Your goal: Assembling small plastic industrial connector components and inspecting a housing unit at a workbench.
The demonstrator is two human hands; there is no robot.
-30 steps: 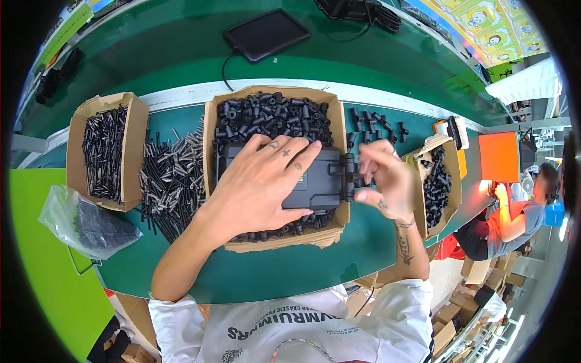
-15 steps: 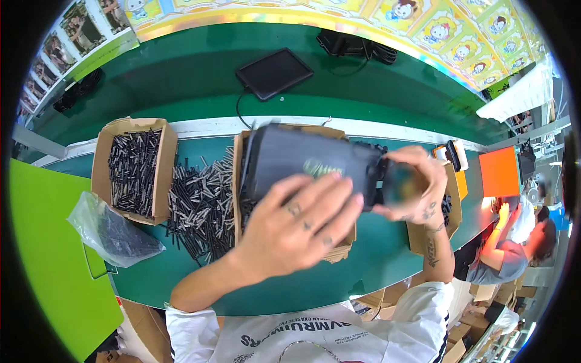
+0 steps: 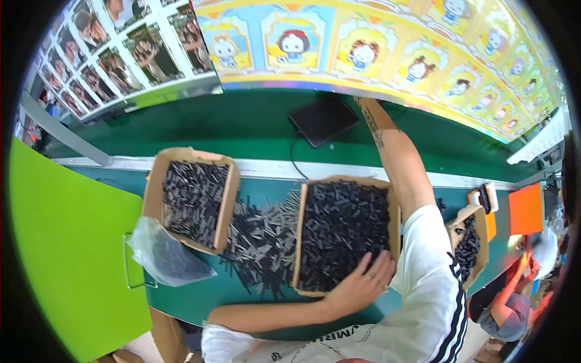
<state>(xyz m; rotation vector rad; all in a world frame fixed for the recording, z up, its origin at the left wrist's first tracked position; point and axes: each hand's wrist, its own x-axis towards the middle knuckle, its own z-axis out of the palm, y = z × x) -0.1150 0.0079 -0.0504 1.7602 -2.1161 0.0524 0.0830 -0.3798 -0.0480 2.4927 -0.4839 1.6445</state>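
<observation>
My left hand (image 3: 363, 279) lies over the near right corner of the middle cardboard box (image 3: 298, 242), its fingers stretched out and apart on the box edge and contents. Small black pieces (image 3: 342, 233) fill this box. My right arm (image 3: 402, 163) reaches far back across the green bench. Its hand is hidden behind the poster-covered panel (image 3: 357, 51), so what it touches cannot be seen. Left of that arm, a flat black tablet-like device (image 3: 325, 120) with a cable lies on the back ledge.
A heap of black and silvery rods (image 3: 260, 242) lies between the middle box and a left box (image 3: 229, 199) of dark rods. A clear plastic bag (image 3: 169, 254) leans there, beside a lime-green panel (image 3: 72, 242). Another box (image 3: 481, 242) stands right. A co-worker (image 3: 508, 314) sits beyond.
The dark object with a round end, held in both hands before, is out of sight. My right arm has swung to the back; my left hand has lowered onto the box. The view has shifted.
</observation>
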